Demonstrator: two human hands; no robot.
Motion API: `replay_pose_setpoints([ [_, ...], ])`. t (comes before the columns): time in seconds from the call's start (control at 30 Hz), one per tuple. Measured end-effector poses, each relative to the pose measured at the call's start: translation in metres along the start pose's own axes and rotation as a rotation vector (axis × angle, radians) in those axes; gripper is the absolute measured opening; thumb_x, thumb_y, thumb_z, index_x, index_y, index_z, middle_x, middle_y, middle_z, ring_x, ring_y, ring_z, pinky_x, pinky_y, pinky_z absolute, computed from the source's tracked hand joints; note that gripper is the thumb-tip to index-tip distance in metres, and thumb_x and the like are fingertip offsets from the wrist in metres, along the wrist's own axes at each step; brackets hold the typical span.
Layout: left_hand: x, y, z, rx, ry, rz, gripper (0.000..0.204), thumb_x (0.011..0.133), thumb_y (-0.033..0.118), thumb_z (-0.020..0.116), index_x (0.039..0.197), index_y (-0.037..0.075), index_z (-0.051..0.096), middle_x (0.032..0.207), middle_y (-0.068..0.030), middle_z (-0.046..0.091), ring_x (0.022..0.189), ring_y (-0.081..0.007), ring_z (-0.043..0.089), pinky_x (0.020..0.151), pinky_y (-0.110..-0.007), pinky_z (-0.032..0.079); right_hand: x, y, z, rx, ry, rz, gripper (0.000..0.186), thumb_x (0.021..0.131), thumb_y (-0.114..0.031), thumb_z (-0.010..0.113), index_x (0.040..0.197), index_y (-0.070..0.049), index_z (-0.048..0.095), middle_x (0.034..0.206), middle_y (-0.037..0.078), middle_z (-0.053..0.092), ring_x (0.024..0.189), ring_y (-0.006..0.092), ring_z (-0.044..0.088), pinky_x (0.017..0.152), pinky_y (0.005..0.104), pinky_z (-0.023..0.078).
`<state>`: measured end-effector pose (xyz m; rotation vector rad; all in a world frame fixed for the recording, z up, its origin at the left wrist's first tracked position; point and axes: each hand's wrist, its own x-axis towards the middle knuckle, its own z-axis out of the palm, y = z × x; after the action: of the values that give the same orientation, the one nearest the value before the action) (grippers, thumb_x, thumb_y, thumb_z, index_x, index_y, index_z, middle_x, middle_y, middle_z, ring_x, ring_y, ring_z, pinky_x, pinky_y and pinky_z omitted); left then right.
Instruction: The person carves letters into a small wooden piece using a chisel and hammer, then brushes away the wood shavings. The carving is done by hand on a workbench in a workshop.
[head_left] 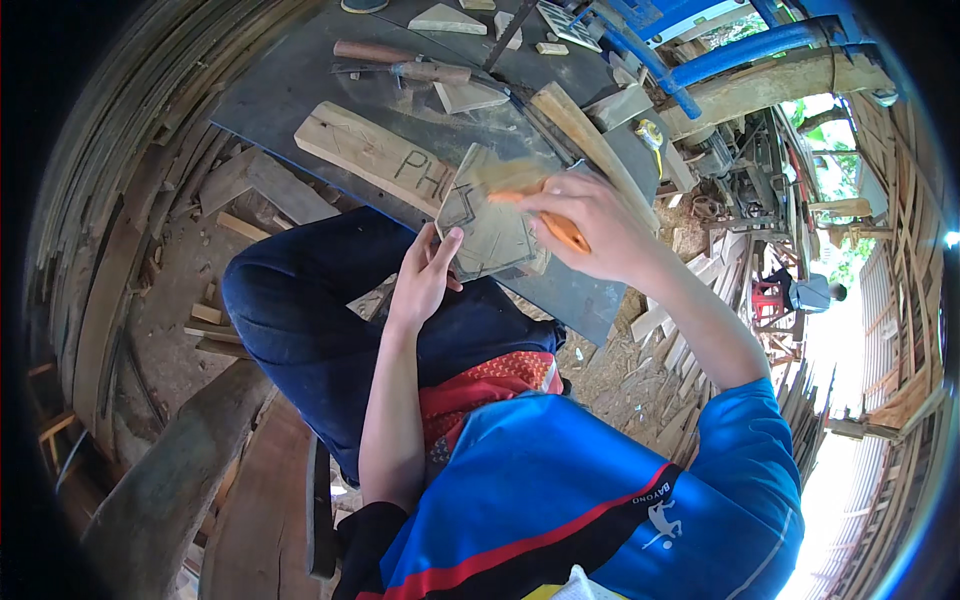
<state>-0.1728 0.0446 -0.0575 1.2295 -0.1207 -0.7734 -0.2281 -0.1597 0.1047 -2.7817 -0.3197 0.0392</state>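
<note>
My left hand grips the near left edge of a flat, pale wooden board, thumb on top and fingers underneath. Dark angular lines run across the board's face. Tilted over my lap, it sits by the edge of a dark tabletop. My right hand is closed round the orange handle of a brush. The pale bristles are smeared by motion and lie over the upper part of the board; whether they touch it, I cannot tell.
A thick wooden block with dark lettering lies left of the board. Wooden-handled tools, offcuts and a tape measure are farther back. A blue metal frame stands far right. Beyond, a person sits on a red chair.
</note>
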Motion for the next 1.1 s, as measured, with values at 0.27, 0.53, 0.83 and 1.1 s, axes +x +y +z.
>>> replay_pose_setpoints([
  [0.27,0.001,-0.003,0.000,-0.018,-0.007,0.015,0.040,0.103,0.042,0.060,0.116,0.003,0.059,0.073,0.0027,0.048,0.061,-0.0056,0.052,0.053,-0.024,0.052,0.006,-0.005,-0.006,0.084,-0.121,-0.022,0.021,0.092,-0.020,0.072,0.110,-0.009,0.073,0.092,0.011,0.065,0.090,0.0311,0.063,0.084,0.0414,0.049],
  [0.53,0.002,-0.004,0.001,-0.031,-0.012,0.025,0.039,0.103,0.041,0.060,0.116,0.004,0.060,0.074,0.0031,0.049,0.062,-0.0052,0.052,0.052,-0.024,0.053,0.007,0.003,-0.002,0.147,-0.064,0.024,0.020,0.094,-0.026,0.069,0.103,-0.009,0.075,0.085,0.011,0.065,0.084,0.0302,0.063,0.077,0.0406,0.051],
  [0.83,-0.002,0.003,0.005,-0.022,0.022,0.009,0.048,0.102,0.044,0.062,0.123,0.002,0.058,0.081,0.0004,0.053,0.066,-0.0070,0.054,0.053,-0.024,0.054,0.003,0.014,0.006,0.140,-0.007,0.025,0.020,0.094,-0.022,0.067,0.107,-0.009,0.075,0.090,0.011,0.067,0.086,0.0302,0.066,0.077,0.0410,0.052],
  [1.1,-0.003,0.004,0.005,-0.011,0.028,-0.027,0.049,0.101,0.045,0.062,0.124,0.001,0.058,0.080,0.0003,0.052,0.065,-0.0073,0.054,0.053,-0.024,0.054,0.005,0.022,0.006,0.030,0.020,0.067,0.022,0.095,-0.021,0.070,0.112,-0.008,0.073,0.092,0.011,0.068,0.087,0.0317,0.065,0.081,0.0403,0.051],
])
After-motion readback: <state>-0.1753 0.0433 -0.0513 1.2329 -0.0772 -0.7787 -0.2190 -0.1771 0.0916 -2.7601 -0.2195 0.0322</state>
